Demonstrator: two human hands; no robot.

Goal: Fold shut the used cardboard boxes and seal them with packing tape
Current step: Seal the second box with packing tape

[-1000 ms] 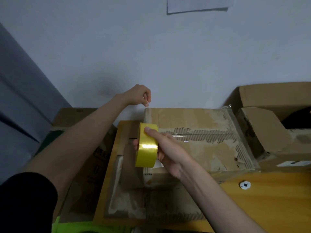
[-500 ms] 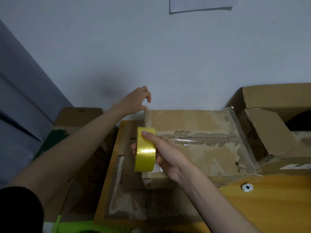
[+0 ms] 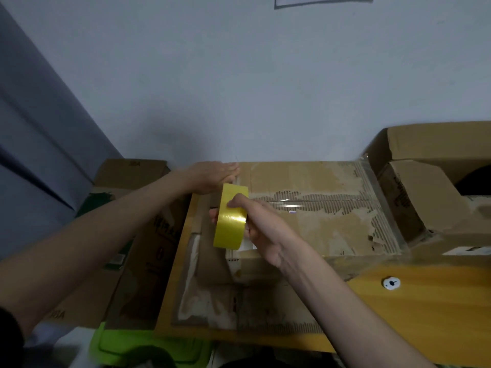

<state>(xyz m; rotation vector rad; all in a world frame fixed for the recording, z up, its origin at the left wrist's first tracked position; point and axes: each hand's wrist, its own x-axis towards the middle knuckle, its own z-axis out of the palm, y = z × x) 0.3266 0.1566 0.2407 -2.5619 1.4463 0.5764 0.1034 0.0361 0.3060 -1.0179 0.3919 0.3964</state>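
Note:
A worn cardboard box (image 3: 318, 229) with torn, peeled paper on top lies closed on the wooden table (image 3: 425, 314), a clear strip of tape along its middle seam. My right hand (image 3: 263, 232) grips a yellow roll of packing tape (image 3: 230, 219) upright at the box's left end. My left hand (image 3: 212, 176) lies flat with straight fingers on the box's far left corner, just behind the roll.
An open cardboard box (image 3: 435, 176) with raised flaps stands at the right, touching the worn box. More cardboard boxes (image 3: 138, 235) sit lower at the left, beside a green plastic item (image 3: 148, 349). A small white round object (image 3: 391, 283) lies on the table. The wall is close behind.
My left hand came down from its raised, curled pose above the box's far left corner and now presses flat on it. The tape roll and right hand stayed nearly in place.

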